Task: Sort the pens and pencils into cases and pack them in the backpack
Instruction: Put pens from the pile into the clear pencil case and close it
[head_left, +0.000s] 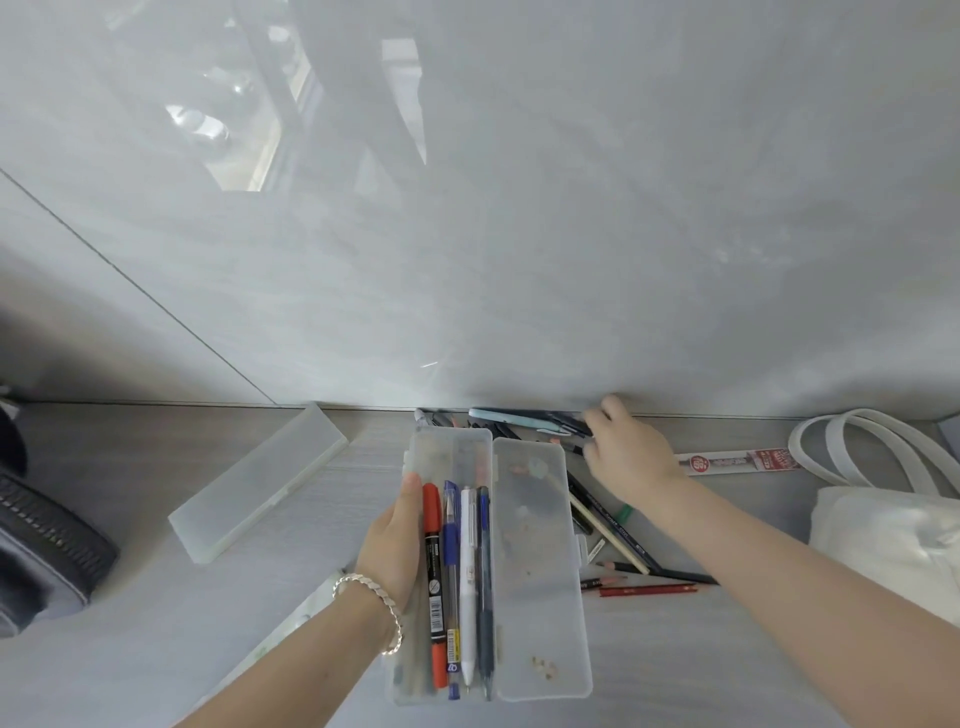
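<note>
Wall (519, 234): glossy pale grey panels, one seam at left, faint reflections high up.

Table (234, 649): grey wood-grain top, butted against the wall.

Backpack (41, 545): dark grey, at the table's left edge, partly out of view.

Tote (883, 535): white, at right, its straps looped toward the wall.

Closed case (260, 493): frosted plastic, lying at an angle left of centre, apart from the rest.

Open case (540, 597): clear plastic, centre, folded out flat with the lid on the right.

Left hand (395, 551): grip holds the open case by its left rim, thumb on top.

Right hand (628, 452): reaches to the wall, fingertips among the pile (613, 525) of loose pens and pencils right of the open case. Cannot tell whether this grip has closed on anything.

Packet (737, 461): red and white, flat between the right hand and the tote. Print is blurred and unreadable.

Four pens lie side by side in the open case's left half:
- Marker (432, 571): red and black, with a barcode; text too small to read.
- Blue pen (451, 561): carries a yellow label.
- White pen (468, 571).
- Navy pen (484, 582).

Bracelet (374, 592): silver, on the left wrist.
</note>
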